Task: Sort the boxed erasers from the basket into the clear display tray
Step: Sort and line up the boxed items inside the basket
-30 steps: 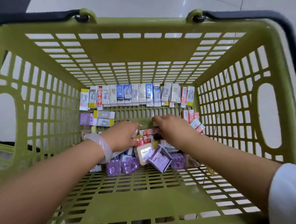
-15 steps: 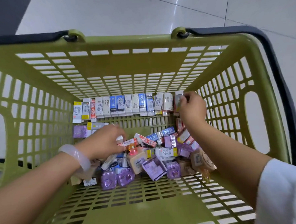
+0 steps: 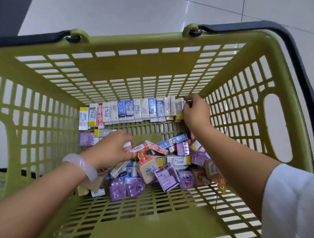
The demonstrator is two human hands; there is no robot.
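Now | right hand (image 3: 195, 111) pinches end box (image 3: 179, 106), basket (image 3: 148, 41) corner | left hand (image 3: 110, 150) grips red box (image 3: 138, 148)

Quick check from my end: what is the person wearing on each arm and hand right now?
Left hand is bare, with a smooth, pale translucent bangle on the wrist; there may be a ring too, unclear. Right hand is bare, and a white sleeve covers the upper forearm.

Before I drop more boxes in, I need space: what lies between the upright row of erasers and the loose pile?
In the head view, a bare strip of green basket floor separates the row of erasers from the pile.
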